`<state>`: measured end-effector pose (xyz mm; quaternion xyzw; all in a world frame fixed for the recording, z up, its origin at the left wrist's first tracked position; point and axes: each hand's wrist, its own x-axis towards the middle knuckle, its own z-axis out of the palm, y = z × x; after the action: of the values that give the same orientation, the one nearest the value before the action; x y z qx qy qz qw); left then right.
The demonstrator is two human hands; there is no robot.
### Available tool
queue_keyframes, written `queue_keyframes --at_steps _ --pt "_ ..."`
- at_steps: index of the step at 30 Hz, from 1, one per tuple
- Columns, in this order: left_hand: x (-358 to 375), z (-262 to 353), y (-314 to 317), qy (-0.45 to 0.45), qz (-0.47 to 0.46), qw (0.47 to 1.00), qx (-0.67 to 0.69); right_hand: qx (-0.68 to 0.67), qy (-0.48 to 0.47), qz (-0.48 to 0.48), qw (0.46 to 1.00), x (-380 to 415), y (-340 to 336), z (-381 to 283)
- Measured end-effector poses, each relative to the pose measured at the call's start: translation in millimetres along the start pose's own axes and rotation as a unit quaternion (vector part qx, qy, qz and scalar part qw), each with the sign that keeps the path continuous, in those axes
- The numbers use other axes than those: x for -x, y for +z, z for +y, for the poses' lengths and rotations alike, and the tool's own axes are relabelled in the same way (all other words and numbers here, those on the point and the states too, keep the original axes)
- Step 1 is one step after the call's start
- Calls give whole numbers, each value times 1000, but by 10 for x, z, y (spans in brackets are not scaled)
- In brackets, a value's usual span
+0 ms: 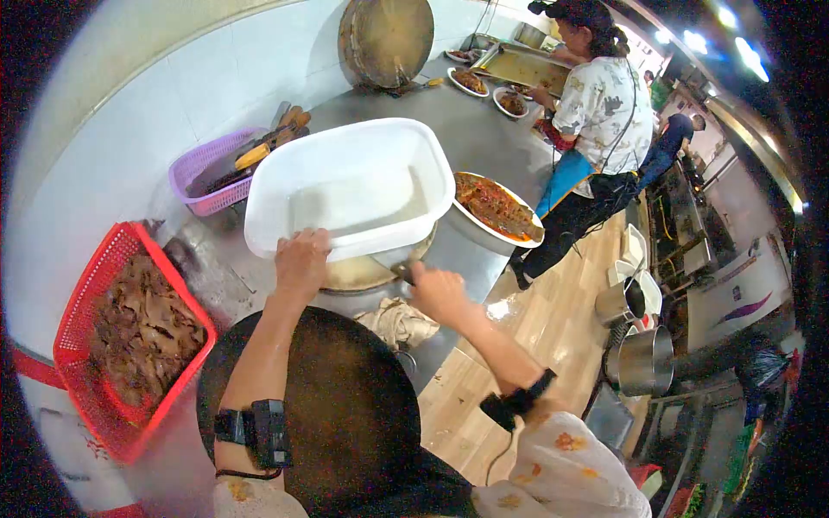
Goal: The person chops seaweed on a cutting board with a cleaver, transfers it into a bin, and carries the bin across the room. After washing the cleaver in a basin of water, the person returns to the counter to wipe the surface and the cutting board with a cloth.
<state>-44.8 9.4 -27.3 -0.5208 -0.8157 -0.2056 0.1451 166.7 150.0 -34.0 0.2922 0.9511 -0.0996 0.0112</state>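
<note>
My left hand [302, 259] is closed over the near rim of a large white plastic basin [285, 207], which is tilted up; a little wetness shows on its bottom. My right hand [439, 292] grips the dark handle of a knife [395, 258], whose broad grey blade is partly hidden by the basin. Beneath them is a round pale board [354, 275], mostly covered by the basin. A crumpled cloth [399, 323] lies just below the right hand. An oval plate holding a whole fish in red sauce [496, 207] stands right of the basin.
A red basket [155, 427] of sliced meat stands left, beside a big dark round block [345, 397]. Behind are a purple basket [207, 204] with knives and a round board [386, 43] against the wall. A co-worker [604, 112] holds a metal tray near plated dishes.
</note>
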Motion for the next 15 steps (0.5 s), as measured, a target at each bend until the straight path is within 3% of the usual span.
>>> queue_keyframes --at_steps 3,5,6,7,8,9,11,13,14,15 --pt "-2 -105 -111 7 1 1000 -7 2 -9 -13 1000 479 -336 211" --pt "23 -147 -289 40 4 999 -11 -45 60 -65 995 814 -630 303" --pt "25 -173 -360 46 10 999 -15 -128 49 32 990 1038 -498 494" --pt "41 -210 -382 54 4 998 -29 -112 125 -62 984 1156 -836 363" --pt "96 -215 -525 53 15 998 3 -105 88 26 990 1314 -637 643" --pt "172 -223 -665 77 28 996 16 -102 135 16 985 1422 -947 356" --pt "435 -199 -1024 51 11 999 14 -25 145 64 987 1680 -925 533" --pt "706 -175 -1226 90 8 995 38 -29 191 115 974 1753 -933 571" --pt "897 -186 -1273 99 49 992 56 -40 126 198 971 1770 -854 642" --pt "1087 -180 -1357 90 51 993 52 -41 117 195 973 1763 -833 709"
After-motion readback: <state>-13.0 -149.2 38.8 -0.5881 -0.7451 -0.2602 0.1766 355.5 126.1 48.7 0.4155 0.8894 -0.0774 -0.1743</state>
